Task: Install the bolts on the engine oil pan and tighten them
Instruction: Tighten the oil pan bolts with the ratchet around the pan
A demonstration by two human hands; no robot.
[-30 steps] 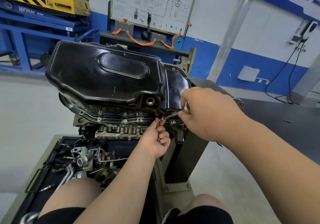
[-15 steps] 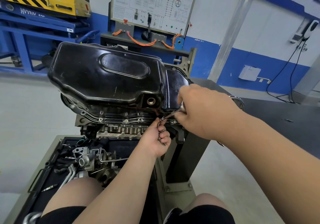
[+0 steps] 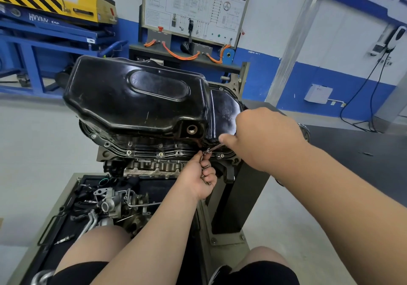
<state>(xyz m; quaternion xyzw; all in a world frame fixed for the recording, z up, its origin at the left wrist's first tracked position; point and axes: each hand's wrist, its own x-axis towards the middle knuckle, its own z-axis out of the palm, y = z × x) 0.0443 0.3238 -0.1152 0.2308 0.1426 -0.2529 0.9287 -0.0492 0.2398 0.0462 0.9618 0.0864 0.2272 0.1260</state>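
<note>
right hand [image 3: 267, 139] twisted on the tool [image 3: 214, 148], thumb now showing

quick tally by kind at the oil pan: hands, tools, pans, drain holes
hands: 2, left hand and right hand
oil pan: 1
driver: 1, gripped by the right hand
drain hole: 1
total: 5
bolts held in the left hand: too hidden to count
</note>
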